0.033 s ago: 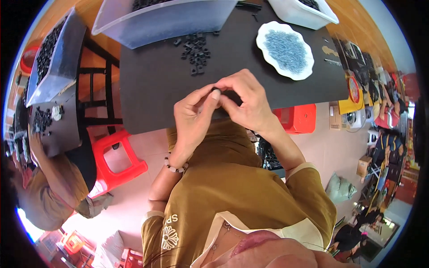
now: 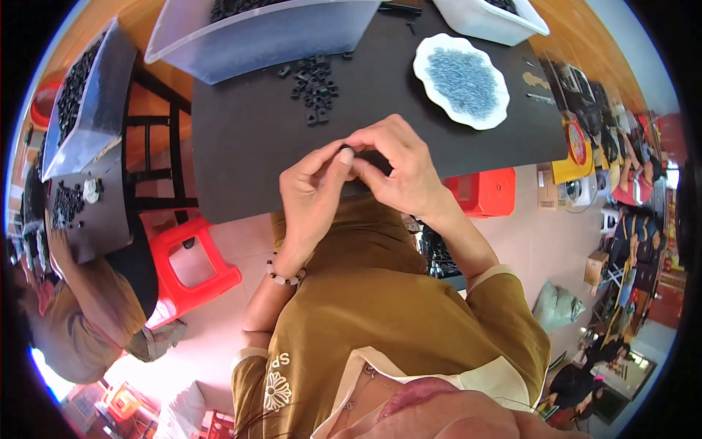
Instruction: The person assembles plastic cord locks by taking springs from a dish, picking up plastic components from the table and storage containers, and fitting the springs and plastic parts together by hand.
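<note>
Over the near part of the dark table, my left hand point(image 2: 313, 192) and my right hand point(image 2: 401, 167) meet at their fingertips. Between them is a small black plastic piece point(image 2: 346, 148), mostly covered by the left thumb and the fingers. Both hands are closed in a pinch on it. Farther off lies a loose pile of small black plastic pieces point(image 2: 314, 88). To the right of the pile stands a white scalloped plate point(image 2: 499, 113) full of tiny clear bluish parts point(image 2: 464, 80).
A large clear bin point(image 2: 278, 51) and a white bin point(image 2: 504, 31), both with black pieces, stand on the table's point(image 2: 241, 146) far side. Red stools point(image 2: 191, 267) flank me. At left, another person point(image 2: 95, 314) sits by a smaller table. A metal tool point(image 2: 541, 98) lies far right.
The whole scene sits slightly farther left in the picture. My hands keep the same pinch on the black piece.
</note>
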